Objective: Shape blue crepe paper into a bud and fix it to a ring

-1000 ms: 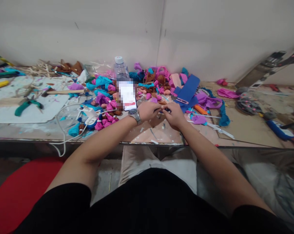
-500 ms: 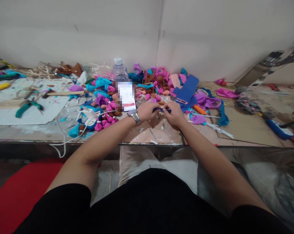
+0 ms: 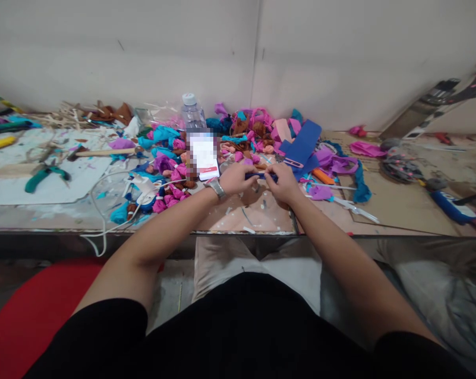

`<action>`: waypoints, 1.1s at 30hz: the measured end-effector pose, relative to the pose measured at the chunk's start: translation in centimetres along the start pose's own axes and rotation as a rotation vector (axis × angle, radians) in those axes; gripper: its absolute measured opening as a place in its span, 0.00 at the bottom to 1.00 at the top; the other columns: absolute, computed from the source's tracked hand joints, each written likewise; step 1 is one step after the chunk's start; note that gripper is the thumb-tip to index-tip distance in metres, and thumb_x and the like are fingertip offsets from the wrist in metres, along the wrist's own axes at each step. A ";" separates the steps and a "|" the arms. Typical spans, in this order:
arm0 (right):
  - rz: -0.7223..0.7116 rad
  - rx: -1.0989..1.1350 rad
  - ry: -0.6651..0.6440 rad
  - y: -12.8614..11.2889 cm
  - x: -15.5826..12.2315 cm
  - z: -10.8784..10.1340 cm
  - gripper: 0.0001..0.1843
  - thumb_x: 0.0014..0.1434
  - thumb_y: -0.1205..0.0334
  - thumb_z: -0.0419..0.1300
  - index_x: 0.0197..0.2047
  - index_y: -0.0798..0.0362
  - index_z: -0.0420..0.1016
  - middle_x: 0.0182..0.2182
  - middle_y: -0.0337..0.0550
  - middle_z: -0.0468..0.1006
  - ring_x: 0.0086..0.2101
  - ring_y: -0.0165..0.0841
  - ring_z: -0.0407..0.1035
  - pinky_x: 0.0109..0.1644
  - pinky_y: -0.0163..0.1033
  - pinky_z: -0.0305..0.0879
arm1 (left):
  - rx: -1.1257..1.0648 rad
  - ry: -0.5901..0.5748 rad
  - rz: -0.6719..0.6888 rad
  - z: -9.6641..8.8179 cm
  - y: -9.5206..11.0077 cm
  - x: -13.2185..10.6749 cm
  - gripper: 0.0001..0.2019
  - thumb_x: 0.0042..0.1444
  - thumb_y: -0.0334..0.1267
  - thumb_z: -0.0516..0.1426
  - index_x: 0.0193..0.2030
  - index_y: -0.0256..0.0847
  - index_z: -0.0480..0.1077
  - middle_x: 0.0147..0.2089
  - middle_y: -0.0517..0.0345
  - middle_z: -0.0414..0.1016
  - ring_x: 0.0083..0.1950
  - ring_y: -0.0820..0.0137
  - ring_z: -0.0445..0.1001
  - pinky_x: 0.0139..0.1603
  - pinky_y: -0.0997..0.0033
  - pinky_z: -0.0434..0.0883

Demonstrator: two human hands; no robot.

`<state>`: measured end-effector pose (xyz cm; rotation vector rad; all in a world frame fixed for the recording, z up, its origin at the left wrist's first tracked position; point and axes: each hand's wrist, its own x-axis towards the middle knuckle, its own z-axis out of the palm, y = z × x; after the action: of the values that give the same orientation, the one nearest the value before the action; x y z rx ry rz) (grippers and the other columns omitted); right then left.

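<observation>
My left hand, with a metal watch at the wrist, pinches one end of a dark blue strip, perhaps crepe paper. The fingers of my right hand are closed on its other end, close beside the left. Just beyond the hands lie flat blue strips, with pink-handled scissors or a similar pink tool on them. An orange-handled cutter rests right of my right hand. Left of my left hand, a lit phone leans among small pink, purple, brown and blue bundles.
A clear bottle stands behind the phone. A white cable hangs over the table edge. Further left are a hammer and green-handled pliers. Cardboard and a blue tool lie at right. A red stool is below left.
Both hands stay together on the blue strip, with only slight finger movement. The view has shifted a little; the things on the table have not moved.
</observation>
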<state>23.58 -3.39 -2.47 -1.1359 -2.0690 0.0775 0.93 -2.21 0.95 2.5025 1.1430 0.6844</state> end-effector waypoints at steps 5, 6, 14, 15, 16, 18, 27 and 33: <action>-0.028 0.059 0.024 0.0 0.0 -0.1 0.09 0.68 0.55 0.62 0.41 0.49 0.80 0.40 0.48 0.85 0.45 0.46 0.74 0.53 0.52 0.64 | -0.101 -0.008 0.001 0.0 -0.2 0.1 0.16 0.67 0.47 0.58 0.39 0.40 0.84 0.36 0.54 0.86 0.38 0.64 0.80 0.42 0.66 0.68; -0.032 0.056 0.018 0.0 -0.1 -0.1 0.09 0.68 0.54 0.63 0.42 0.48 0.81 0.41 0.48 0.86 0.45 0.46 0.74 0.54 0.53 0.64 | -0.135 -0.025 -0.002 0.0 -0.3 0.1 0.16 0.67 0.47 0.58 0.39 0.40 0.84 0.37 0.55 0.86 0.38 0.65 0.80 0.42 0.66 0.69; -0.035 0.057 0.021 0.0 0.0 -0.2 0.09 0.67 0.54 0.65 0.42 0.47 0.85 0.41 0.47 0.88 0.45 0.47 0.76 0.55 0.55 0.66 | -0.560 -0.228 -0.145 0.7 -0.7 0.4 0.13 0.67 0.45 0.60 0.38 0.36 0.79 0.36 0.52 0.86 0.37 0.68 0.84 0.42 0.70 0.78; -0.039 0.065 0.018 -0.1 0.1 -0.3 0.08 0.66 0.54 0.65 0.42 0.47 0.85 0.41 0.47 0.88 0.45 0.47 0.76 0.55 0.55 0.67 | -0.600 -0.237 -0.164 0.7 -0.6 0.4 0.12 0.67 0.43 0.61 0.37 0.36 0.79 0.35 0.52 0.85 0.36 0.68 0.84 0.41 0.71 0.79; -0.048 0.076 0.015 -0.2 0.1 -0.4 0.08 0.66 0.54 0.65 0.42 0.47 0.85 0.41 0.47 0.88 0.45 0.47 0.76 0.55 0.55 0.67 | -0.640 -0.241 -0.185 0.7 -0.6 0.5 0.10 0.66 0.40 0.62 0.37 0.36 0.78 0.34 0.53 0.85 0.34 0.69 0.83 0.40 0.72 0.79; -0.075 0.101 0.020 -0.4 0.2 -0.5 0.08 0.66 0.55 0.64 0.42 0.47 0.84 0.41 0.47 0.88 0.44 0.46 0.77 0.55 0.54 0.68 | -0.720 -0.234 -0.239 0.7 -0.4 0.6 0.06 0.64 0.34 0.61 0.38 0.35 0.79 0.32 0.54 0.84 0.32 0.71 0.83 0.38 0.74 0.78; -0.102 0.148 0.035 -0.7 0.2 -0.5 0.09 0.67 0.53 0.63 0.41 0.45 0.83 0.41 0.46 0.88 0.44 0.45 0.78 0.55 0.54 0.69 | -0.861 -0.228 -0.331 0.1 -0.1 0.6 0.05 0.59 0.31 0.62 0.33 0.35 0.80 0.30 0.54 0.84 0.29 0.72 0.82 0.34 0.76 0.78; -0.107 0.139 0.015 -0.9 0.0 -0.5 0.08 0.67 0.55 0.63 0.42 0.46 0.83 0.42 0.47 0.88 0.45 0.45 0.78 0.55 0.54 0.70 | -0.924 -0.259 -0.321 0.2 -0.3 0.4 0.07 0.59 0.34 0.63 0.31 0.35 0.78 0.29 0.54 0.82 0.29 0.72 0.82 0.34 0.76 0.77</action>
<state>23.29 -4.03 -1.80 -0.9375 -2.0728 0.1581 1.11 -1.72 0.76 1.5352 0.8282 0.5854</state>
